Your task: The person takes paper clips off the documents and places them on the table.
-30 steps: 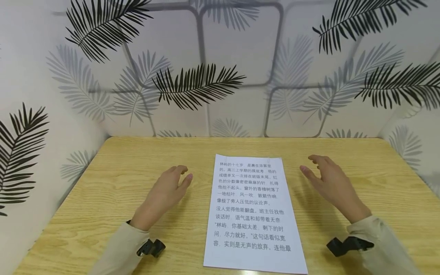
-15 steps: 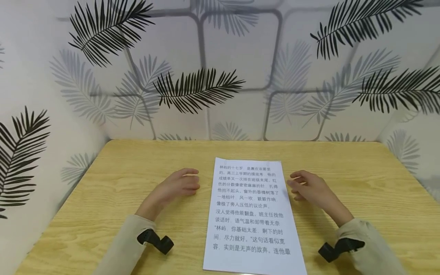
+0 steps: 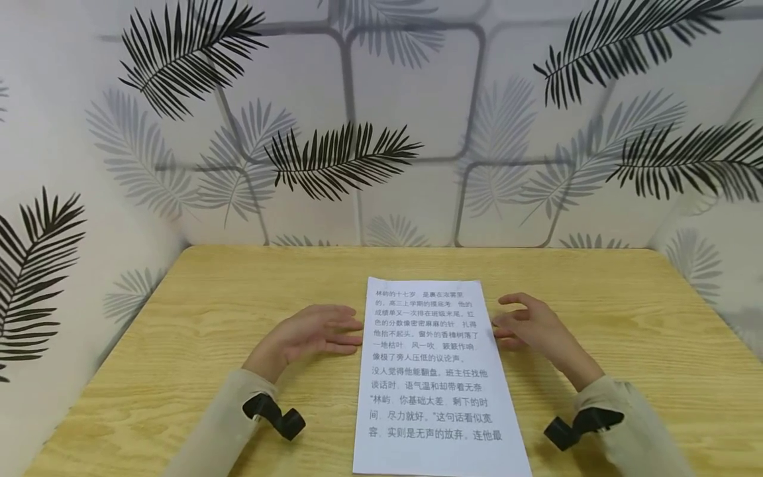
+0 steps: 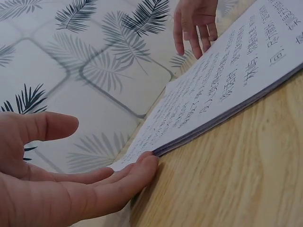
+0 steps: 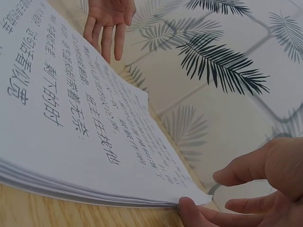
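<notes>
A stack of printed paper sheets (image 3: 429, 377) lies on the table, black Chinese text on its top page. The wrist views show its edge as several layered sheets. My left hand (image 3: 316, 336) is at the stack's left edge, fingers extended; in the left wrist view its fingertips (image 4: 147, 163) are right at the paper's side, thumb raised apart. At the opposite edge is my right hand (image 3: 533, 331), fingers slightly bent and thumb apart from the paper. A fingertip (image 5: 188, 210) meets the stack's side in the right wrist view. Neither hand grips anything.
The light wood table (image 3: 238, 278) reaches back to a wall (image 3: 411, 86) patterned with black and grey leaves. Black wrist-worn cameras sit at the left cuff (image 3: 274, 416) and right cuff (image 3: 581, 427). Beige sleeves cover both forearms.
Both hands have moved inward from either side to the stack's edges. The left fingers have straightened toward the paper. The stack itself lies nearly as before, with the view slightly shifted.
</notes>
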{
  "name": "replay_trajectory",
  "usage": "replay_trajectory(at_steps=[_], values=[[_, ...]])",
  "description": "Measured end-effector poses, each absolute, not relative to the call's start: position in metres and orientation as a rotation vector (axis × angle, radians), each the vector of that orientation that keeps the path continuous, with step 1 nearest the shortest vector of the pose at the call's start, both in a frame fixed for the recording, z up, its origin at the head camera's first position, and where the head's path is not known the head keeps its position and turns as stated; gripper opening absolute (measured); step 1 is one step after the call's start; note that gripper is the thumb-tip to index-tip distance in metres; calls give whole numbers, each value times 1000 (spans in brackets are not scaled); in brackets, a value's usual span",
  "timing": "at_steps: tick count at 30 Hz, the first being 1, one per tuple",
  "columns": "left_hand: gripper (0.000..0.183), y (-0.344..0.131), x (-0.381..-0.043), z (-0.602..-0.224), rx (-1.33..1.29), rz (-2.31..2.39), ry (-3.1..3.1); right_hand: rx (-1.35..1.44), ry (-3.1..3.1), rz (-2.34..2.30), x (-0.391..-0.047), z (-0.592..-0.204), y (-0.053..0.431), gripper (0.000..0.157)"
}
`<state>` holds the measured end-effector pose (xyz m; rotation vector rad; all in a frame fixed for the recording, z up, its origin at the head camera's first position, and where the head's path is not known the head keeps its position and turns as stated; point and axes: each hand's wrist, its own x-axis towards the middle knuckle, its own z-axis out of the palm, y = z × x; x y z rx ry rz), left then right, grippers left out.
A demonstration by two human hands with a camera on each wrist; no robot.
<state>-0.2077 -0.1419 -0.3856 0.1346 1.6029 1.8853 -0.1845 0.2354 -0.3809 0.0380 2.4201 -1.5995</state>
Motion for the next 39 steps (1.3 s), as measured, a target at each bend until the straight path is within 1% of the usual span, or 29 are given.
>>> replay_trajectory(at_steps=[4, 8, 14, 19, 23, 28, 34, 39], values=[[36, -143, -208, -391, 113, 1890, 1578, 44, 2376, -1650, -185, -383, 236, 62], [40, -142, -209, -393, 180, 1847, 1637, 50, 2391, -1608, -186, -386, 236, 59], [43, -136, -211, -397, 280, 1828, 1739, 63, 2410, -1552, -187, -392, 231, 45], [42, -130, -210, -400, 279, 1790, 1852, 56, 2424, -1550, -185, -392, 225, 36], [39, -127, -208, -401, 270, 1746, 1927, -15, 2485, -1473, -184, -390, 221, 31], [33, -119, -208, -401, 275, 1719, 1979, -117, 2635, -1392, -182, -387, 226, 20], [32, -112, -208, -401, 261, 1707, 2013, -116, 2656, -1416, -180, -385, 231, 18], [32, -119, -203, -402, 283, 1746, 2081, -100, 2584, -1510, -181, -383, 222, 20]])
